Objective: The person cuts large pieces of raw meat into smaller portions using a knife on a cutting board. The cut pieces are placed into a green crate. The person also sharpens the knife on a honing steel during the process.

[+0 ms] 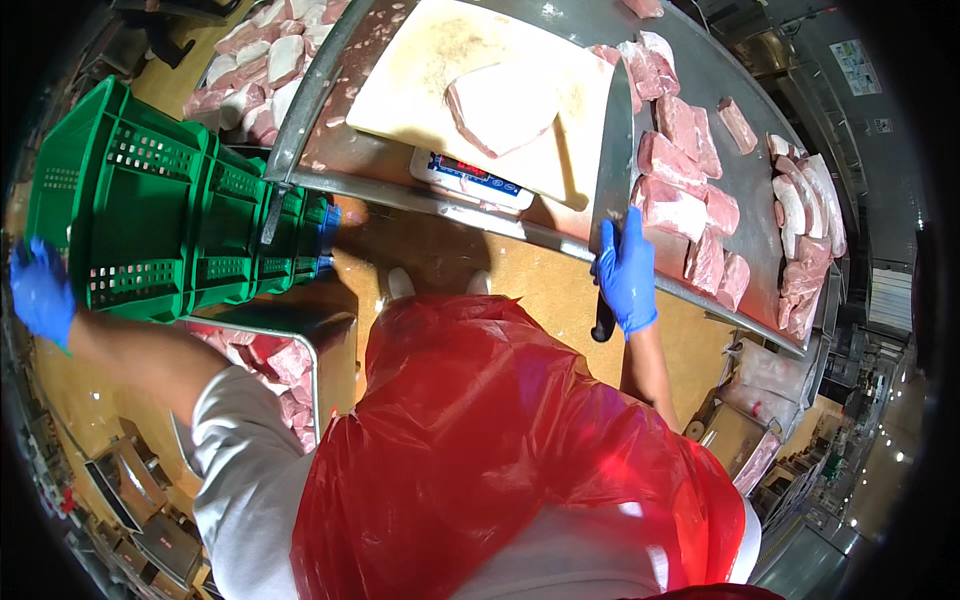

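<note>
My right hand (pixel 627 272), in a blue glove, is closed around the black handle of a large knife (pixel 614 150). Its broad blade points away from me, along the right edge of a cream cutting board (pixel 415 90). A thick piece of raw meat with a white fat side (pixel 505 108) lies on that board. Far to the left, my gloved left hand (pixel 42 295) is stretched out beside the top of a stack of green crates (pixel 140 205). Its fingers look apart and nothing shows in them; whether they touch the crate is unclear.
A digital scale (pixel 470 182) sits partly under the board on the metal table (pixel 560 25). Several cut meat blocks (pixel 672 160) and longer strips (pixel 805 200) lie to the right. More meat fills a bin (pixel 265 70) behind the crates and a metal-rimmed container (pixel 290 375) by my left side.
</note>
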`<state>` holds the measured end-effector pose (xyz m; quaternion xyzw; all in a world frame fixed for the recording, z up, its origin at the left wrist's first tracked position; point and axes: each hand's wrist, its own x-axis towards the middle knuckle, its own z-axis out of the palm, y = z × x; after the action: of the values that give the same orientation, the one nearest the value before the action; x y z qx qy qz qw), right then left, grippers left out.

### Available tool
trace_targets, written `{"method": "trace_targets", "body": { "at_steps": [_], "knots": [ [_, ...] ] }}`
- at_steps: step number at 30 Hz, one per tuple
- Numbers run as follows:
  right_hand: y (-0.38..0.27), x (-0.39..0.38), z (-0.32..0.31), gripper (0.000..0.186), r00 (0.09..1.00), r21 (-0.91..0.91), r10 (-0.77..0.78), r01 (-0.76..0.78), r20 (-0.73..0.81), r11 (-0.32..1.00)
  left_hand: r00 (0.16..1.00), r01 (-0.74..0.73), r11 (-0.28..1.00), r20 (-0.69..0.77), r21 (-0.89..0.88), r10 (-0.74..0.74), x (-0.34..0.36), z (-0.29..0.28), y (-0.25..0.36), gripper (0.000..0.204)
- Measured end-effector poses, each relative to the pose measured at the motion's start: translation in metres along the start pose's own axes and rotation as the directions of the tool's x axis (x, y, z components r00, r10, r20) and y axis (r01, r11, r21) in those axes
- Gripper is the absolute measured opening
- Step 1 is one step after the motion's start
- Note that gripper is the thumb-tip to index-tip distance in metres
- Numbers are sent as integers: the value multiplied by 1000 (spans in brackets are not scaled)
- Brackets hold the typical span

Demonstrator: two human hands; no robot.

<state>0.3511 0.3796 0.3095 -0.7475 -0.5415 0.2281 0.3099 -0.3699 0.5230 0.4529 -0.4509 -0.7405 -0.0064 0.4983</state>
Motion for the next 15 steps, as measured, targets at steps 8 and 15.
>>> {"method": "trace_targets", "body": {
  "at_steps": [8,15],
  "knots": [
    [-18,45,-7,18,986,80,-149,155,-74,985,838,74,-360,-138,-930,528,-102,-226,399,60],
    [-4,47,-1,28,961,36,-263,267,-80,963,462,-159,232,135,-960,877,-107,-298,500,113]
  ]
}}
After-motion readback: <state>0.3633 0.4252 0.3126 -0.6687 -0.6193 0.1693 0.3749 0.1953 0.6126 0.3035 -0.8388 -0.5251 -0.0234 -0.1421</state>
